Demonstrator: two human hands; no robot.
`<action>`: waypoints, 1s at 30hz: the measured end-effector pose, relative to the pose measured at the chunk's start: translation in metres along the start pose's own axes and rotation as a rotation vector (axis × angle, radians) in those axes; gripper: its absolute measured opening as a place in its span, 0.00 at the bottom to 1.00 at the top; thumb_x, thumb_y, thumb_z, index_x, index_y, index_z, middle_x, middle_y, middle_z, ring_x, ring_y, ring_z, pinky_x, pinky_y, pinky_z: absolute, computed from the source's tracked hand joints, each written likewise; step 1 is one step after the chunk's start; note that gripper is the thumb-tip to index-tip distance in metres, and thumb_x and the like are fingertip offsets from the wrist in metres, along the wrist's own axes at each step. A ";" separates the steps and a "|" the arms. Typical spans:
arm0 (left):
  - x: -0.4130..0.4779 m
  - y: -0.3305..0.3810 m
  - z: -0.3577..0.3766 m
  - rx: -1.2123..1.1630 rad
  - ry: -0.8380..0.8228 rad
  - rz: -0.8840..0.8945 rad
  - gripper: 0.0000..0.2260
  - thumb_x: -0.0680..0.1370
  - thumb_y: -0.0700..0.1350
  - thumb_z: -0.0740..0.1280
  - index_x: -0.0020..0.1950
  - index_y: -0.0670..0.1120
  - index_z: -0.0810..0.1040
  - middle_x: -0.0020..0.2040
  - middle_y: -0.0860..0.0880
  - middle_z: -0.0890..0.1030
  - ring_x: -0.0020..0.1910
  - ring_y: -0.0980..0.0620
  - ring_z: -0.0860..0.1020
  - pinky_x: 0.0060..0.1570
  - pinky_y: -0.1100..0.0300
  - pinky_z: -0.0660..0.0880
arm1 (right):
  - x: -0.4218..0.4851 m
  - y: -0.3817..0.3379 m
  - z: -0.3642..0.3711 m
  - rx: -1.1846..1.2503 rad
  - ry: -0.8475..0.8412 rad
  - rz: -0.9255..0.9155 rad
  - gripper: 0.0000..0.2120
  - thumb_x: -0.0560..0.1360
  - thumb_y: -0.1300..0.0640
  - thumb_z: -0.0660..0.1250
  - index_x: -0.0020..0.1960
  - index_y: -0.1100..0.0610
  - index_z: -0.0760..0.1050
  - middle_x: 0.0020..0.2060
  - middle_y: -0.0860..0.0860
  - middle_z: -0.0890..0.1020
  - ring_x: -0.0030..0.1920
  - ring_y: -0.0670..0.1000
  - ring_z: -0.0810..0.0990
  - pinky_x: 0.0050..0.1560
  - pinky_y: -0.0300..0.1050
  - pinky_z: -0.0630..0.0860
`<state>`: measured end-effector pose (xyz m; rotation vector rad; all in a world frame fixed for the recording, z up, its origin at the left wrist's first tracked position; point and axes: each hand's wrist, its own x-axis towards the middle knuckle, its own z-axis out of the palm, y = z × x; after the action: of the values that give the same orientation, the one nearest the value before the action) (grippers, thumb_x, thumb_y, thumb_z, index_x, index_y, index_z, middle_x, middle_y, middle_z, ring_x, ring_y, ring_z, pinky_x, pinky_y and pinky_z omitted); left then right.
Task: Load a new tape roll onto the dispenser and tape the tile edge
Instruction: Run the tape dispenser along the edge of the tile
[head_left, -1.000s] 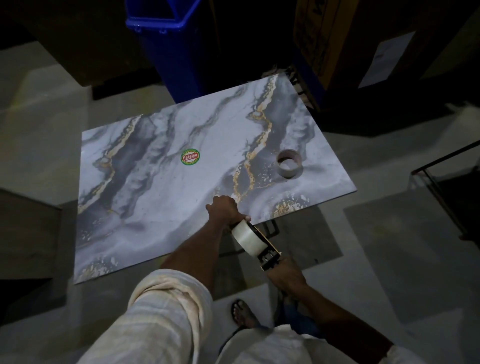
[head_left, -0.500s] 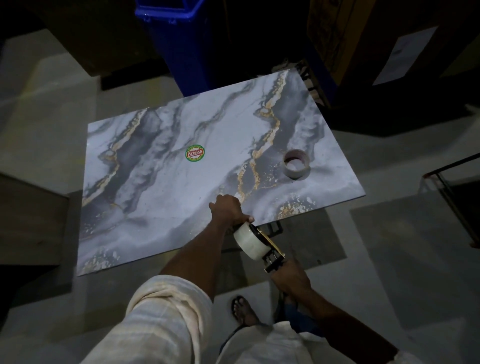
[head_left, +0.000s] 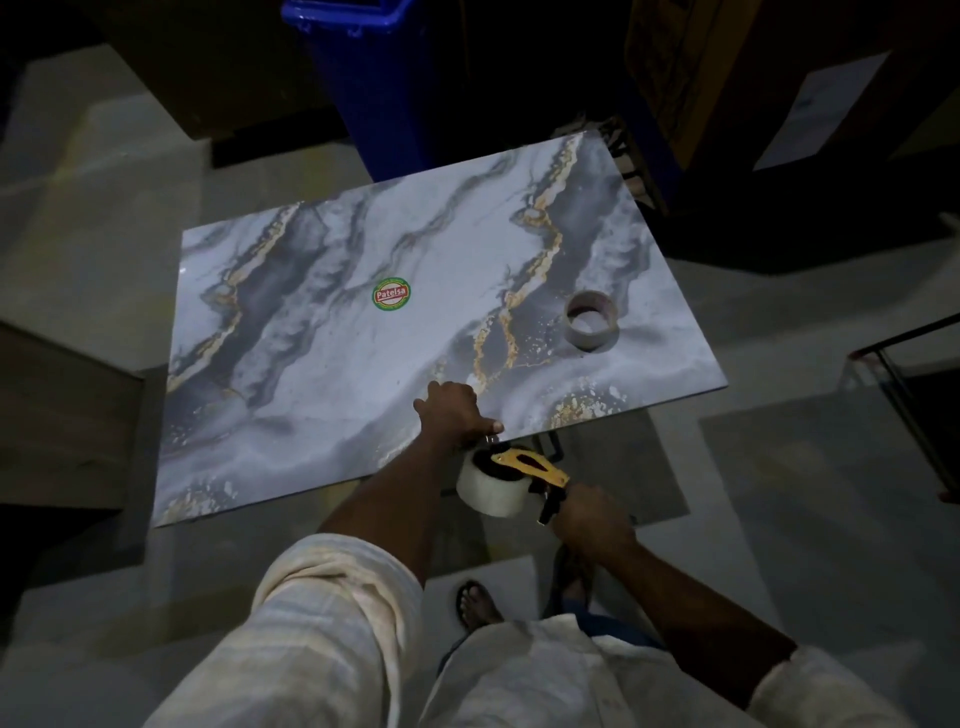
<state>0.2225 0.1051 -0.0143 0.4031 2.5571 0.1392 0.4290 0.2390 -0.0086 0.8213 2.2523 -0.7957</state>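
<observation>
Spanning the middle of the view, the marble-patterned tile (head_left: 363, 364) lies flat with its long axis running left to right. Its near edge rises from the lower left corner to the right corner. That edge is bare on both sides of the left hand (head_left: 452, 413). A blue bin (head_left: 379, 78) stands close against the far edge and a cardboard box (head_left: 670, 67) looms near the far right corner. Pale floor (head_left: 93, 234) lies open to the left and right.

The left hand sits knuckles up on the near edge, fingers curled under and thumb lying along the edge. Whether it pinches anything beneath cannot be told. The right hand (head_left: 589, 514) grips the handle of the tape dispenser (head_left: 530, 467), which hangs just off the near edge. Its long axis points from the handle at lower right up-left toward the left thumb, yellow side plate upward. The tape roll (head_left: 491, 491) sits on it. A near-spent roll (head_left: 591, 325) lies flat on the tile's right part, well apart from a round sticker (head_left: 391, 294).
</observation>
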 end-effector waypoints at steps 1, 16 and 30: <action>-0.002 0.000 0.002 0.023 -0.003 -0.013 0.27 0.65 0.71 0.74 0.48 0.49 0.83 0.53 0.48 0.81 0.64 0.42 0.71 0.57 0.45 0.69 | 0.007 0.004 -0.002 -0.077 0.003 -0.007 0.16 0.74 0.45 0.65 0.56 0.54 0.81 0.54 0.54 0.83 0.54 0.57 0.82 0.55 0.49 0.79; 0.007 -0.020 0.001 -0.267 0.001 -0.092 0.29 0.61 0.69 0.79 0.39 0.42 0.82 0.40 0.45 0.84 0.43 0.47 0.82 0.40 0.53 0.75 | -0.014 0.007 -0.039 -0.622 0.191 -0.237 0.13 0.72 0.55 0.64 0.56 0.52 0.78 0.51 0.53 0.84 0.51 0.57 0.84 0.48 0.46 0.77; -0.021 -0.020 0.013 -0.122 0.147 -0.016 0.23 0.77 0.63 0.67 0.57 0.44 0.84 0.55 0.43 0.84 0.59 0.41 0.79 0.57 0.49 0.77 | -0.109 0.087 -0.078 -0.662 0.358 0.166 0.11 0.71 0.55 0.65 0.51 0.47 0.82 0.46 0.46 0.83 0.45 0.48 0.84 0.36 0.39 0.74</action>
<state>0.2413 0.0799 -0.0186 0.3366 2.6784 0.3277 0.5335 0.3105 0.0892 0.8428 2.4750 0.2026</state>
